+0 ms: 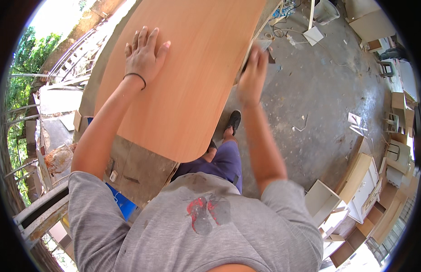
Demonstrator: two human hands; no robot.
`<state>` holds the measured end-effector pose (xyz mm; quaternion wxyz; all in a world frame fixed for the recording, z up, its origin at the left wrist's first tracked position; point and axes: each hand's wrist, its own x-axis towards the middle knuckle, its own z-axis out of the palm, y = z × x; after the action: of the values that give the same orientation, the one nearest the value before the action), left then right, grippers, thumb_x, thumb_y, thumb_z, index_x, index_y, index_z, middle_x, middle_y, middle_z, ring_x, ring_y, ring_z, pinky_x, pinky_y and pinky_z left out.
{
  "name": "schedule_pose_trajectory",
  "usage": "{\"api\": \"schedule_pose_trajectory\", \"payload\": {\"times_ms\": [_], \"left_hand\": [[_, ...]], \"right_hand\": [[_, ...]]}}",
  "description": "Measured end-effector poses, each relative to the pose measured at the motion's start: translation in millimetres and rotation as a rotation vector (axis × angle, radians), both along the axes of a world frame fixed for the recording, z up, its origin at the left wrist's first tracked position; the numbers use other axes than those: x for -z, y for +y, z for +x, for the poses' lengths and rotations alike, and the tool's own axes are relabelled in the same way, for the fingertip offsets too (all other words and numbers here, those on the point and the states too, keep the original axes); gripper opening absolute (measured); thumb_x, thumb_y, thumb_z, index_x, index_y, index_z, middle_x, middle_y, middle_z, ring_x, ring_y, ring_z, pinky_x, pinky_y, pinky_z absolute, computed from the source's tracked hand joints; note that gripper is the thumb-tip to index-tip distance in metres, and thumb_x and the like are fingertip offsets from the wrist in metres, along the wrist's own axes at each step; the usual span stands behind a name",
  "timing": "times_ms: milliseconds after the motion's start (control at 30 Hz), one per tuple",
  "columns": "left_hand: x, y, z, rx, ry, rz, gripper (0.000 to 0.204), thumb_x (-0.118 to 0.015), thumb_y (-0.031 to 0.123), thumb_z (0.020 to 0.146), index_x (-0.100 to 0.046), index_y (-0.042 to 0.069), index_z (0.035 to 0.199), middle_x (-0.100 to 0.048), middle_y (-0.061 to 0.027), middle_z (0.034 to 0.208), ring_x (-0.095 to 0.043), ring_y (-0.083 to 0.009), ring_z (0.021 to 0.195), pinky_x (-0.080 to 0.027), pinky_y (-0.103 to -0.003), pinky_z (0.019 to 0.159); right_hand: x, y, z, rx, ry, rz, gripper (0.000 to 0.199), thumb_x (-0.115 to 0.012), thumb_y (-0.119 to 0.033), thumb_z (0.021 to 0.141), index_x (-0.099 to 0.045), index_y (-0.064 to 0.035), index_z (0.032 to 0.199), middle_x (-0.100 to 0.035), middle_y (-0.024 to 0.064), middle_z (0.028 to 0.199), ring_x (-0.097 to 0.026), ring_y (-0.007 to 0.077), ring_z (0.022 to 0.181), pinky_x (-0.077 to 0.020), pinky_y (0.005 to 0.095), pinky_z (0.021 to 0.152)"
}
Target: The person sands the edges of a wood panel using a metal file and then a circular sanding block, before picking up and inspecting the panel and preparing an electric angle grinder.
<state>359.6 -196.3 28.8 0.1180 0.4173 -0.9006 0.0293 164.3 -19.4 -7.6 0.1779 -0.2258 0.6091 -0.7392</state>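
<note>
A large orange-brown laminated board [192,77] lies flat in front of me, its near end rounded by the lens. My left hand [144,54] rests flat on its top face, fingers spread, a dark band around the wrist. At the board's right edge my right hand [252,75] is closed around a small grey block-like tool [260,45], pressed against that edge. What kind of tool it is I cannot tell.
Under the board sits a rough grey worktable [138,170]. The concrete floor [310,95] carries offcuts, cables and white scraps. White and wooden cabinet parts [355,190] stand at the lower right. A metal railing [33,104] and trees lie to the left.
</note>
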Motion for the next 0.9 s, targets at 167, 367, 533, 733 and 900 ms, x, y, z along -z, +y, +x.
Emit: {"api": "schedule_pose_trajectory", "payload": {"times_ms": [167, 367, 533, 733, 900], "left_hand": [[-4.4, -13.8, -50.9, -0.059, -0.052, 0.135, 0.068, -0.042, 0.058, 0.093, -0.033, 0.016, 0.145, -0.025, -0.0130, 0.154, -0.016, -0.0297, 0.145, -0.010, -0.053, 0.115], [-5.8, -30.1, -165.4, 0.005, -0.027, 0.120, 0.073, -0.035, 0.063, 0.093, -0.031, 0.015, 0.147, -0.020, -0.0139, 0.156, -0.014, -0.0300, 0.146, -0.008, -0.054, 0.115], [-6.7, -18.8, -168.1, 0.089, -0.048, 0.123, 0.076, -0.032, 0.065, 0.092, -0.030, 0.014, 0.148, -0.020, -0.0142, 0.156, -0.013, -0.0304, 0.146, -0.008, -0.053, 0.116], [-10.1, -21.6, -170.4, 0.082, -0.054, 0.079, 0.073, -0.035, 0.063, 0.093, -0.032, 0.014, 0.148, -0.022, -0.0146, 0.156, -0.014, -0.0312, 0.145, -0.009, -0.053, 0.116], [-8.9, -16.0, -161.8, 0.057, -0.080, 0.065, 0.071, -0.037, 0.061, 0.093, -0.032, 0.014, 0.147, -0.023, -0.0143, 0.155, -0.015, -0.0315, 0.145, -0.010, -0.054, 0.115]], "right_hand": [[9.6, 66.7, 88.0, 0.013, 0.085, -0.077, 0.039, -0.051, -0.023, 0.098, -0.049, 0.0017, 0.128, -0.047, 0.0163, 0.132, -0.039, 0.0261, 0.130, -0.0271, 0.0373, 0.109], [7.1, 69.3, 98.8, -0.011, 0.083, -0.058, 0.044, -0.061, -0.020, 0.090, -0.049, 0.0007, 0.128, -0.044, 0.0204, 0.135, -0.038, 0.0317, 0.130, -0.0263, 0.0401, 0.109], [15.3, 53.1, 73.6, 0.020, 0.069, -0.104, 0.039, -0.062, -0.014, 0.089, -0.051, 0.0000, 0.123, -0.047, 0.0199, 0.131, -0.043, 0.0298, 0.124, -0.0280, 0.0425, 0.108], [-6.3, -73.8, -96.2, 0.073, -0.121, -0.100, 0.030, -0.062, -0.020, 0.092, -0.055, 0.0023, 0.111, -0.058, 0.0068, 0.098, -0.051, 0.0130, 0.087, -0.0443, 0.0280, 0.081], [20.2, -16.1, -14.5, 0.088, 0.191, -0.058, 0.029, -0.058, -0.014, 0.092, -0.055, 0.0025, 0.115, -0.056, 0.0153, 0.119, -0.052, 0.0252, 0.114, -0.0384, 0.0354, 0.099]]}}
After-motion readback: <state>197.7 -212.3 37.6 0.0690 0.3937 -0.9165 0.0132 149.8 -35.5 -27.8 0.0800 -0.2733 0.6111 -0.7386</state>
